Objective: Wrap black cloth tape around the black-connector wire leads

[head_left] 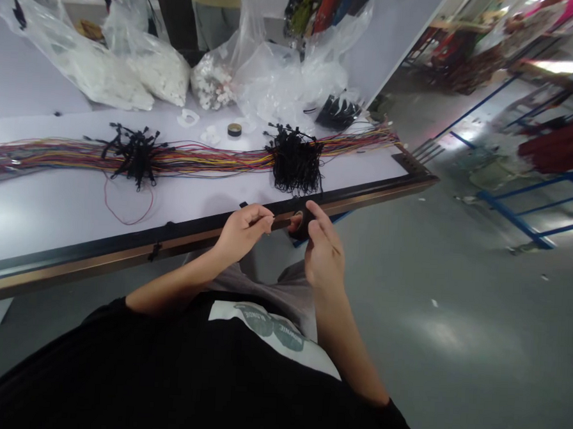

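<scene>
Just off the table's front edge, my right hand (324,245) holds a roll of black tape (301,225), with a fingertip showing in its core. To its left, my left hand (247,228) is pinched at the fingertips near the roll; what it grips is too small to make out. Beyond my hands a long bundle of coloured wires (212,159) runs along the white table (195,200). Two clumps of black connectors sit on it, one nearer the middle (296,160) and one at the left (136,155).
Clear plastic bags (159,73) of white parts line the back of the table. A small tape roll (234,130) lies before them. A person (213,12) stands across the table. Blue metal frames (517,220) stand on the floor at right.
</scene>
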Demonstrator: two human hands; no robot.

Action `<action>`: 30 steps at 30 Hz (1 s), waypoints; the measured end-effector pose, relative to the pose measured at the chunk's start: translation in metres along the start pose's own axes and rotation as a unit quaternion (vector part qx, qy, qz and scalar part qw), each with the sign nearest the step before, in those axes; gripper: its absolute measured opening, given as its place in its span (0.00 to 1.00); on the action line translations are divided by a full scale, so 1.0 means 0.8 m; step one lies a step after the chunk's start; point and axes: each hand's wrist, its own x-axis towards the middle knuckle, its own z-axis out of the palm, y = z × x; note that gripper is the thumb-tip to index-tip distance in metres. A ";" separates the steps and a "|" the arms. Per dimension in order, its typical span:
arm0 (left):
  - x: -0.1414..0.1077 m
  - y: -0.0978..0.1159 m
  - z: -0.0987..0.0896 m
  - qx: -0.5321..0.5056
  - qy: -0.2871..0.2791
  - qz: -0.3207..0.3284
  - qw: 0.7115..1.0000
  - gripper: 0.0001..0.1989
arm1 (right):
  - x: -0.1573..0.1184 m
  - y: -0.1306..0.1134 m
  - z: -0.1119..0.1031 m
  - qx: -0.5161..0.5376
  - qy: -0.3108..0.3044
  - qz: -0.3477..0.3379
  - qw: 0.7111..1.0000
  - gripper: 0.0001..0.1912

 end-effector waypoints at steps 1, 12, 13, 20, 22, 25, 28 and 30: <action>0.001 0.001 0.000 -0.021 0.000 -0.009 1.000 0.05 | -0.004 0.003 -0.003 -0.002 -0.020 0.009 1.000 0.23; -0.002 -0.004 0.009 -0.030 -0.038 0.071 0.996 0.04 | -0.018 -0.006 -0.009 -0.046 -0.156 0.009 0.987 0.39; -0.004 -0.003 0.009 -0.026 -0.044 0.071 0.996 0.04 | -0.018 -0.008 -0.010 -0.069 -0.158 0.008 0.985 0.40; -0.006 0.003 0.010 -0.001 -0.040 0.068 0.997 0.02 | -0.022 -0.025 -0.009 -0.200 -0.161 -0.015 0.966 0.38; -0.006 0.003 0.009 0.030 -0.036 0.077 0.996 0.04 | -0.024 -0.029 -0.009 -0.232 -0.156 -0.029 0.960 0.37; -0.008 0.006 0.010 0.051 -0.042 0.069 0.995 0.06 | -0.025 -0.034 -0.006 -0.298 -0.131 -0.054 0.944 0.31; -0.012 0.009 0.011 0.037 -0.061 0.041 0.997 0.07 | -0.023 -0.036 -0.004 -0.370 -0.103 -0.072 0.920 0.22; -0.014 0.009 0.013 0.027 -0.076 0.022 0.997 0.07 | -0.020 -0.034 -0.005 -0.382 -0.102 -0.066 0.916 0.17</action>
